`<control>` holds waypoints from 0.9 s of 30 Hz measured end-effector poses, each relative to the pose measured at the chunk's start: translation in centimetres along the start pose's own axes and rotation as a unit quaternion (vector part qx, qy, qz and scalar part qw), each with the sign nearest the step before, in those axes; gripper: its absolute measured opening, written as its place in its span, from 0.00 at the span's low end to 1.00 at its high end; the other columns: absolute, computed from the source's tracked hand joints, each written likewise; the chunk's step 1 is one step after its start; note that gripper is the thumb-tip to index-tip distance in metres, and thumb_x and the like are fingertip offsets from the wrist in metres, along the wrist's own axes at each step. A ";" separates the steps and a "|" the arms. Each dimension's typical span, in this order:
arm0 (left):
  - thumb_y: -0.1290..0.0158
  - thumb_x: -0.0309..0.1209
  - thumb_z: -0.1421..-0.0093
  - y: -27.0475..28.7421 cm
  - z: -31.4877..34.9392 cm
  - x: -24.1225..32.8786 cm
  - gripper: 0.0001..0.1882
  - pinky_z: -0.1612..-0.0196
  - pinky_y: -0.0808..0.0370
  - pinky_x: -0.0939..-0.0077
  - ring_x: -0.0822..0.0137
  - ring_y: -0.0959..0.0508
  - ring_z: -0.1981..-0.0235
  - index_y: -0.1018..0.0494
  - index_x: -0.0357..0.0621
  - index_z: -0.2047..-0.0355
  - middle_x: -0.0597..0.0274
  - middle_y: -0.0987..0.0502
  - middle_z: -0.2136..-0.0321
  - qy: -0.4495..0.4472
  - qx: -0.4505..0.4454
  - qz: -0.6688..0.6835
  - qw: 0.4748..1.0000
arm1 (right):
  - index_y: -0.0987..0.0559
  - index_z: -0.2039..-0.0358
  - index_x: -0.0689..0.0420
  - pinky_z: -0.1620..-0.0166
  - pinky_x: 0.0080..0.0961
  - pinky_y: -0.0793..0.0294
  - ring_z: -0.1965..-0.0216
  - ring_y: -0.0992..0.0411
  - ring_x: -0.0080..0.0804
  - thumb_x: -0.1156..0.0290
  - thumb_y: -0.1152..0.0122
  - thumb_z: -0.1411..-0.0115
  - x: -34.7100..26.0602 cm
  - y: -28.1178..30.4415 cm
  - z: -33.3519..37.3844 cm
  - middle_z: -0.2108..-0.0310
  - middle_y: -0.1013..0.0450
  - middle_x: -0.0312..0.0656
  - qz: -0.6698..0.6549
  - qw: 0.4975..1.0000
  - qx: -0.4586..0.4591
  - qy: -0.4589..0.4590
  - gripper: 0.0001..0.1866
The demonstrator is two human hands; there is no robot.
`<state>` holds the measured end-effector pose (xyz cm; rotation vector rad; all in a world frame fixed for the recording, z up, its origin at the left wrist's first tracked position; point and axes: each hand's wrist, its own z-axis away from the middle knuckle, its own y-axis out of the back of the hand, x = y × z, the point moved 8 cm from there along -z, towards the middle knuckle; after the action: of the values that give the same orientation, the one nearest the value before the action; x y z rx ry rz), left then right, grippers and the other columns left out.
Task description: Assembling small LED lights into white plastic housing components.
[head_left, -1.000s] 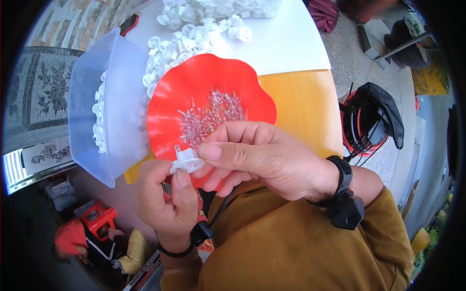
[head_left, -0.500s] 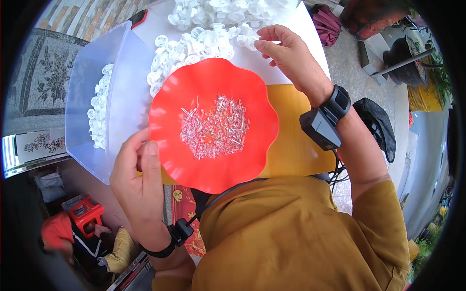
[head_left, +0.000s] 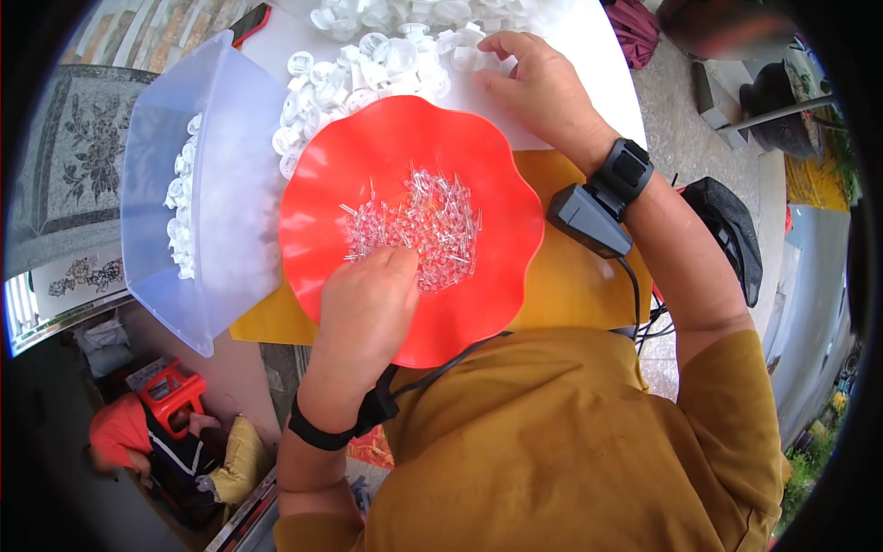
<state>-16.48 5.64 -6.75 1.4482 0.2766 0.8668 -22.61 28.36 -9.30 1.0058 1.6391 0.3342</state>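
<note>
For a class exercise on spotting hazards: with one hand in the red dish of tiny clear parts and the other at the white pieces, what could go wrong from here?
1. The red dish overhangs the table edge toward the person's lap; pressure from the left hand might tip it and spill the clear parts.
2. The right hand works beside a loose heap of white pieces; a sweep could knock some off.

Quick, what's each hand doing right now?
Left hand: curled over the clear pins, grip cannot be told.
Right hand: fingers on the white caps, grip unclear.
</note>
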 end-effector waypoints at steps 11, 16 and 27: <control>0.46 0.26 0.50 0.0 0.4 -0.3 0.06 0.72 0.33 0.61 0.52 0.28 0.75 0.32 0.40 0.75 0.53 0.29 0.77 0.031 -0.017 -0.029 0.999 | 0.27 0.55 0.62 0.69 0.15 0.31 0.72 0.29 0.19 0.64 0.41 0.43 -3.7 3.7 8.2 0.67 0.27 0.36 -0.567 0.760 -0.137 -0.288 0.18; 0.45 0.26 0.50 0.2 0.5 -0.4 0.06 0.70 0.32 0.63 0.51 0.28 0.74 0.30 0.39 0.73 0.53 0.28 0.74 0.013 -0.015 -0.010 1.000 | 0.30 0.52 0.62 0.72 0.17 0.27 0.74 0.28 0.21 0.59 0.44 0.43 -5.7 4.0 11.8 0.61 0.27 0.48 -0.607 0.721 -0.162 -0.293 0.23; 0.46 0.19 0.46 4.5 2.9 0.5 0.05 0.70 0.32 0.85 0.77 0.29 0.74 0.28 0.36 0.68 0.63 0.28 0.73 0.107 0.112 0.417 0.896 | 0.30 0.52 0.63 0.68 0.20 0.25 0.72 0.27 0.25 0.64 0.41 0.44 -9.8 3.0 13.6 0.62 0.26 0.49 -0.654 0.658 -0.223 -0.298 0.22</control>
<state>-15.83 3.34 -1.90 1.7039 -0.1143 1.7429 -8.97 18.98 -5.36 -0.5587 1.1705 -0.5332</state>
